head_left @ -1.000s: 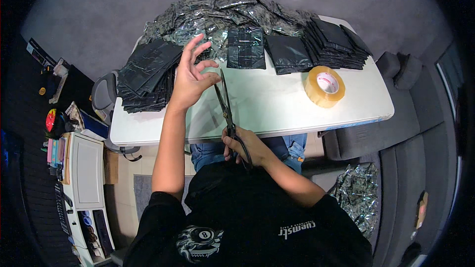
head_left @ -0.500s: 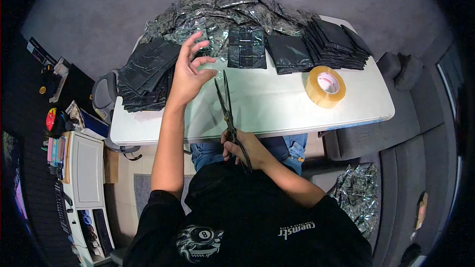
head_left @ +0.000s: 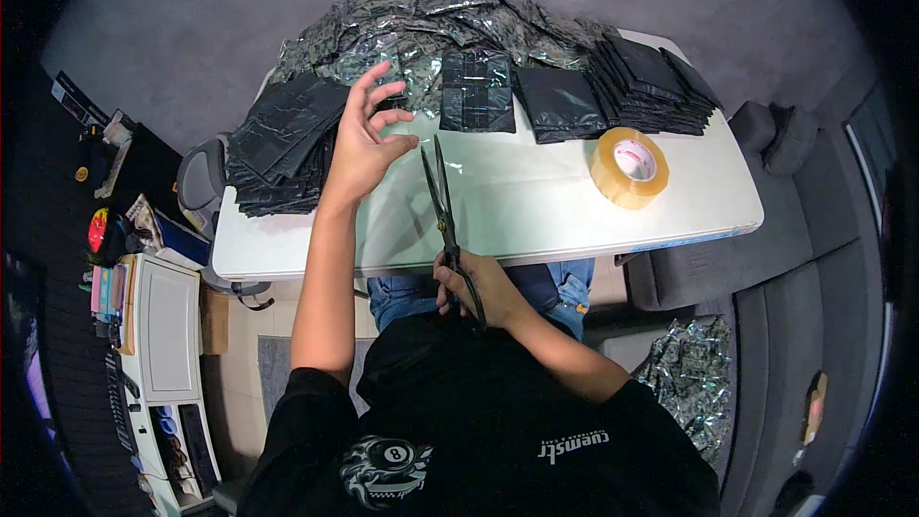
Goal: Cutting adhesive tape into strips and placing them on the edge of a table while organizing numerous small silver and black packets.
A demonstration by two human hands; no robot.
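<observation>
My right hand (head_left: 469,282) is closed round the handles of a pair of scissors (head_left: 444,215), low over the table's near edge. The scissors' dark blades point away from me and stand slightly apart. My left hand (head_left: 364,144) is raised over the table with its fingers spread; its thumb tip is just left of the blade tips. A faint clear glint shows near the blades, too indistinct to name. Beyond the hands lies a flat black plastic-wrapped packet (head_left: 477,96) with shiny strips across it. To the right, a large roll of clear tape (head_left: 629,168) lies on the table.
A stack of black packets (head_left: 287,144) is at the table's left, more black packets (head_left: 641,77) at the right. Camouflage-patterned packets in clear plastic (head_left: 412,19) are heaped along the far side of the white table (head_left: 536,220). A grey sofa (head_left: 766,258) stands right, a white cabinet (head_left: 170,335) left.
The scissors have shifted slightly to the right and their blades have come a little closer together. My left hand has stayed almost in place.
</observation>
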